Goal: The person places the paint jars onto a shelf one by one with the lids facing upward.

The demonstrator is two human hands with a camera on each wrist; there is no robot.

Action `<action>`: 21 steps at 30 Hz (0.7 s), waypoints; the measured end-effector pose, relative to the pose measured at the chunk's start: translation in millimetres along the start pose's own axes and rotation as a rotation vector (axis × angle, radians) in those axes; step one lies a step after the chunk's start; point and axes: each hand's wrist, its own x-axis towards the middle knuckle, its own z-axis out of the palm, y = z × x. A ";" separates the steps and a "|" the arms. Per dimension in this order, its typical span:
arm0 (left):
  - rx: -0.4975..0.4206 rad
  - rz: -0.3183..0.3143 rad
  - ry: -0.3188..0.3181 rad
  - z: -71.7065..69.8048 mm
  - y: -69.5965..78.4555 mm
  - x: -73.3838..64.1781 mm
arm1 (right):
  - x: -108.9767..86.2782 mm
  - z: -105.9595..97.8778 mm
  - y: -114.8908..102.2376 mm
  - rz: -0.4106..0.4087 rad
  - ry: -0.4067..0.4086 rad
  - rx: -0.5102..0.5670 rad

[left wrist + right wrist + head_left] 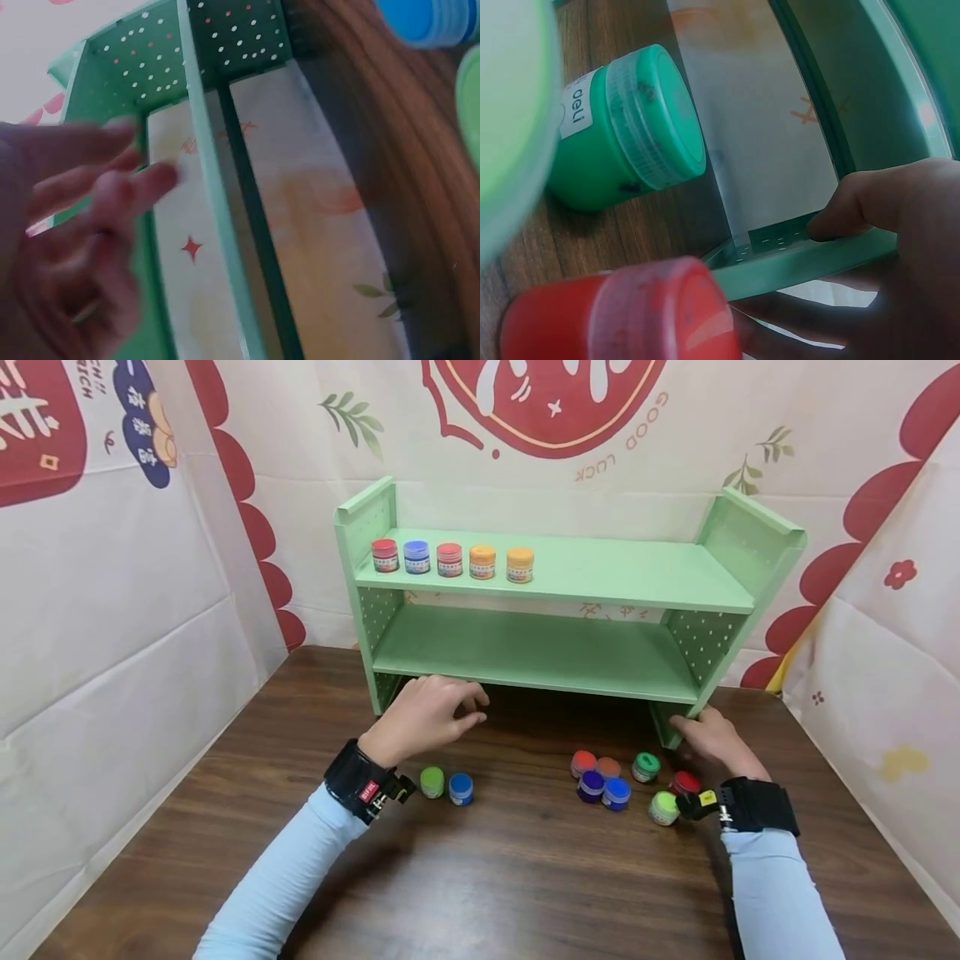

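A green two-tier shelf (540,653) stands on the wooden table. My right hand (715,742) holds the lower end of its right side panel. In the right wrist view the thumb (840,217) lies on the inner face, with the other fingers behind the panel. My left hand (431,714) hovers in front of the lower board near the left end, holding nothing. Its fingers (112,202) are loosely bent and blurred in the left wrist view. Near the right hand stand a red paint jar (685,783), a light green jar (663,808) and a dark green jar (622,135).
Several paint jars line the top board's left part, among them a yellow jar (520,565). A lime jar (432,782) and a blue jar (461,789) stand near the left wrist. Right of centre is a cluster with a purple jar (591,786). Printed cloth (150,652) surrounds the table.
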 end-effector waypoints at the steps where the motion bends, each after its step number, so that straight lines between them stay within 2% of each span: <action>1: -0.003 -0.023 -0.060 -1.3 -1.2 -0.9 | 0.7 0.3 0.7 -0.005 -0.003 0.003; 7: -0.074 -0.196 -0.483 -3.6 -9.3 -8.2 | 3.4 1.7 4.2 -0.025 0.012 0.019; 9: -0.092 -0.252 -0.598 -2.2 -11.8 -10.2 | 3.7 1.2 4.0 -0.022 0.012 0.016; 11: -0.120 -0.309 -0.678 -0.1 -14.3 -12.1 | 2.7 0.9 2.8 -0.023 0.002 0.012; 15: -0.188 -0.373 -0.728 3.6 -19.2 -14.3 | 1.5 0.0 -0.1 -0.019 -0.011 -0.010; 18: -0.195 -0.377 -0.731 5.5 -21.5 -13.6 | 0.7 0.1 -0.3 -0.016 -0.014 -0.016; 21: -0.179 -0.359 -0.709 7.3 -23.8 -12.6 | 1.0 0.1 -0.2 -0.020 -0.011 -0.020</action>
